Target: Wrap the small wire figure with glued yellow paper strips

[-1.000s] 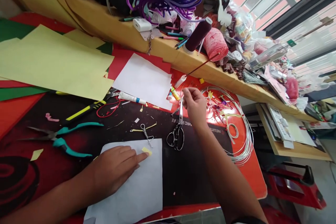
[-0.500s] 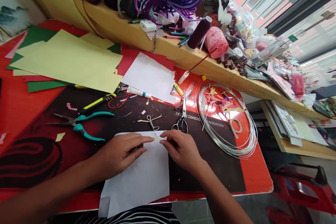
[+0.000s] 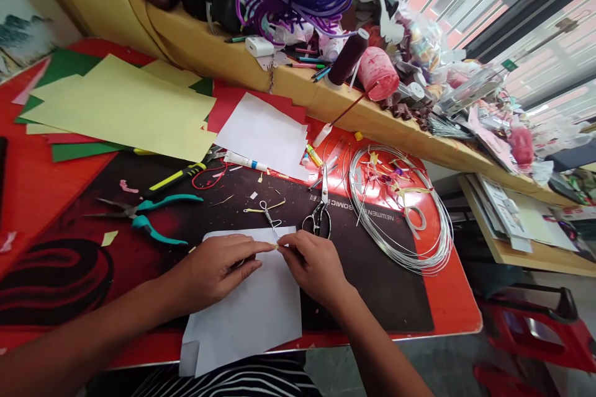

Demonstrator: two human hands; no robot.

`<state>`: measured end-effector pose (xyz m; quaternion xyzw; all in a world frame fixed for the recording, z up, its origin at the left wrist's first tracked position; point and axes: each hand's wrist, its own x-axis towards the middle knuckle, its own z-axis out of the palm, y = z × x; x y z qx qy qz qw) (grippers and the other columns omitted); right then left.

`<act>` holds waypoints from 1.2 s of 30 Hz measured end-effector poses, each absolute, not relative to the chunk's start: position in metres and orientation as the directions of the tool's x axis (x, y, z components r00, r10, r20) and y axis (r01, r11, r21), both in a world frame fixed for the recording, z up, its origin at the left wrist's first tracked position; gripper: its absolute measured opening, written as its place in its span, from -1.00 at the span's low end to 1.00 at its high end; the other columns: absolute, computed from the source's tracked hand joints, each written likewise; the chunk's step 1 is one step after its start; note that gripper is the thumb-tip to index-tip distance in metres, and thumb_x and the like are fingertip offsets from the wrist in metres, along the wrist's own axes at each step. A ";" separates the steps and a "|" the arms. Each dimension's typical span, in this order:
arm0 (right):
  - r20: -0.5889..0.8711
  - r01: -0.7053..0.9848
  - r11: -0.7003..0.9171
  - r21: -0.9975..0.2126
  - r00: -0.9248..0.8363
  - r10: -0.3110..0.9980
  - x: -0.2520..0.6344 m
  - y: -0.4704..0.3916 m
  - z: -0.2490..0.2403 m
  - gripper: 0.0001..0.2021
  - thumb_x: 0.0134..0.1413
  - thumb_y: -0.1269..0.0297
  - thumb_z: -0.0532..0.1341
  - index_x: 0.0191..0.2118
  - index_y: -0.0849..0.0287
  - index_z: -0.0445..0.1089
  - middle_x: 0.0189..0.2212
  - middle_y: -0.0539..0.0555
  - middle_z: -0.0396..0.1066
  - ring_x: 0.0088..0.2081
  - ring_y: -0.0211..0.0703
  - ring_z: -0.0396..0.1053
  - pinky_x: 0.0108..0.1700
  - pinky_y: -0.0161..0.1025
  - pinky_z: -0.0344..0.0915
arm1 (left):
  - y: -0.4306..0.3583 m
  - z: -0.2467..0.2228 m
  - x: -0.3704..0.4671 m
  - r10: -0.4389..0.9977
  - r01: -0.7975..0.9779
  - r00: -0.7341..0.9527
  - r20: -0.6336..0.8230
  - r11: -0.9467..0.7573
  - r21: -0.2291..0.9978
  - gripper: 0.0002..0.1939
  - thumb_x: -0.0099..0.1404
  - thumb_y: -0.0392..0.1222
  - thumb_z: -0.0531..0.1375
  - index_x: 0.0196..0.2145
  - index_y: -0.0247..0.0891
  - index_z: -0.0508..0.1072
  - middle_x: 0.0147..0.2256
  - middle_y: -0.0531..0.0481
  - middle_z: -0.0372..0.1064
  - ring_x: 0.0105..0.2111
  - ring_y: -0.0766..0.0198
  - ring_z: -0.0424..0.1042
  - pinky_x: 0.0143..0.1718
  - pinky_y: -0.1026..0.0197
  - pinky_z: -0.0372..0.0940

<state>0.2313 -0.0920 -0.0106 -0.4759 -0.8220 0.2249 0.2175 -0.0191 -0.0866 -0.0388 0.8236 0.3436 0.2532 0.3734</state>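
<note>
1. The left hand lies flat on a white sheet at the table's near edge, its forefinger pressing a small yellow scrap.
2. The right hand meets it, thumb and forefinger pinched on the same scrap.
3. Just beyond lie a twisted wire piece and scissors.
4. A wire coil rests toward the table's right edge, teal pliers to the left.
5. Yellow paper covers the far left corner.
</note>
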 end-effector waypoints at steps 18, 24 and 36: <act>0.018 0.441 0.070 -0.895 -0.121 0.992 0.222 -0.115 -0.027 -0.86 0.29 0.24 0.28 -0.29 0.10 0.54 -0.45 0.01 0.52 -0.47 -0.18 0.38 -0.39 -0.28 0.30 | -0.066 -0.018 -0.028 0.868 0.599 0.453 0.205 -0.466 0.652 -0.64 0.58 -0.05 0.05 0.16 -0.18 0.51 -0.10 -0.10 0.55 -0.06 0.09 0.50 -0.01 0.08 0.41; 0.019 0.387 0.058 -0.920 -0.103 0.995 0.221 -0.119 -0.030 -0.82 0.30 0.19 0.27 -0.32 0.11 0.54 -0.49 0.00 0.48 -0.50 -0.19 0.34 -0.43 -0.27 0.29 | -0.027 -0.019 -0.011 0.860 0.708 0.485 0.159 -0.493 0.507 -0.66 0.55 -0.10 0.07 0.12 -0.26 0.49 -0.03 -0.17 0.45 0.02 -0.02 0.41 0.09 -0.07 0.32; 0.047 0.371 0.076 -0.926 -0.087 0.995 0.222 -0.121 -0.032 -0.84 0.31 0.22 0.27 -0.30 0.11 0.53 -0.47 0.01 0.48 -0.47 -0.18 0.37 -0.39 -0.27 0.29 | 0.006 -0.032 0.001 0.729 0.657 0.684 0.025 -0.631 0.413 -0.87 0.50 -0.15 0.18 -0.14 -0.23 0.50 -0.14 -0.10 0.41 -0.08 0.05 0.38 -0.02 0.05 0.25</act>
